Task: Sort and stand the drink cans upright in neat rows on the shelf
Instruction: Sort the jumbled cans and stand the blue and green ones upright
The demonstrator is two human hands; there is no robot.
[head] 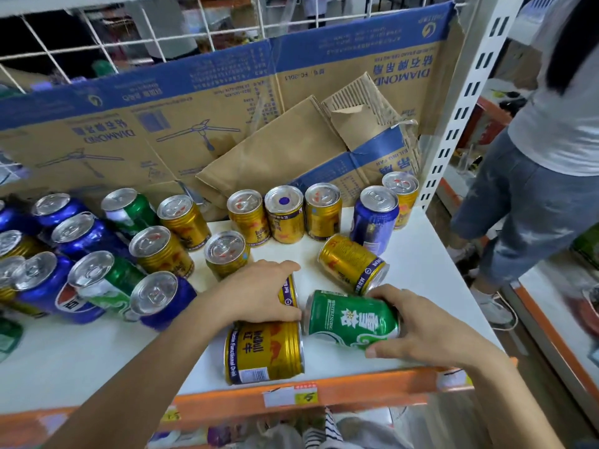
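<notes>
Right grip (431, 328) curls round the green can (353, 322), lying sideways at the front of the shelf (437, 286) — stiff, slick metal, best clasped mid-body. Left grip (259, 293) clasps a toppled gold can (289, 291).

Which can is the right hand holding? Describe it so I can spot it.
Find the shelf's orange front edge, right of centre. Just behind it the right hand grips a green can lying on its side. The fallen cans beside it are all gold.
</notes>
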